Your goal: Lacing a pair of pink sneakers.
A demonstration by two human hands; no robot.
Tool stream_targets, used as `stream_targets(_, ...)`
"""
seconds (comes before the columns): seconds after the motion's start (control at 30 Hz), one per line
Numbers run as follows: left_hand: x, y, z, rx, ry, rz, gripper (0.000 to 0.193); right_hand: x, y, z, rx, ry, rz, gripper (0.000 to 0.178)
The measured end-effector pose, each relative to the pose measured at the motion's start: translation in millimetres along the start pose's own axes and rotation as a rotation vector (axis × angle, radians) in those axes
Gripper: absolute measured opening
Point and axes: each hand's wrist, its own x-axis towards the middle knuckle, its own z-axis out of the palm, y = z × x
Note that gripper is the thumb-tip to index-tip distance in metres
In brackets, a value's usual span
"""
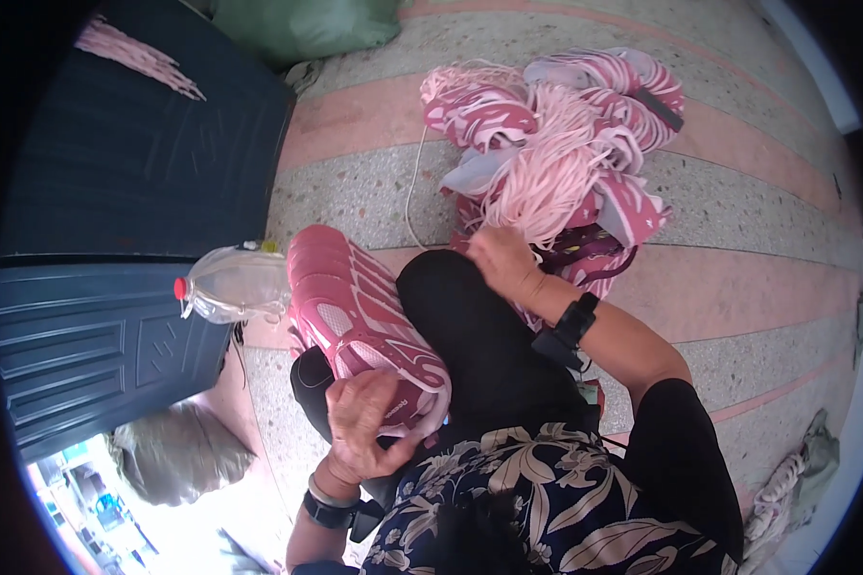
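Observation:
A pink shoe upper (pixel 369 311) with pale stripes lies along my left thigh, toe pointing away from me. Several ridges at its toe look like more uppers nested under it. My left hand (pixel 360 422) grips it at the heel opening, with the thumb at the near rim. Beyond my right knee, my right hand (pixel 503 264) is at the near edge of a floor pile of pink and white shoe uppers (pixel 623 206). Its fingers are curled, and what they hold is hidden. Pale pink laces (pixel 547 182) lie bunched over the pile.
A clear plastic jug (pixel 235 285) with a red cap stands left of the shoe upper, by dark blue door panels (pixel 134 144). More pink laces (pixel 139 57) hang over the panel's top. A green sack (pixel 307 29) sits far off; a grey-green sack (pixel 182 450) lies at the near left.

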Motion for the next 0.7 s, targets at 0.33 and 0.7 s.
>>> stream_targets(0.33, 21.2, 41.9, -32.9, -1.145, 0.205, -0.205, 0.072, 19.6, -227.1, -105.6, 0.524, -0.199, -0.589, 0.014)
stream_targets(0.7, -89.4, -21.2, -96.3, -0.749, 0.252, -0.538, 0.014, 107.5, -10.0, -224.6, -0.055, 0.158, 0.001, 0.010)
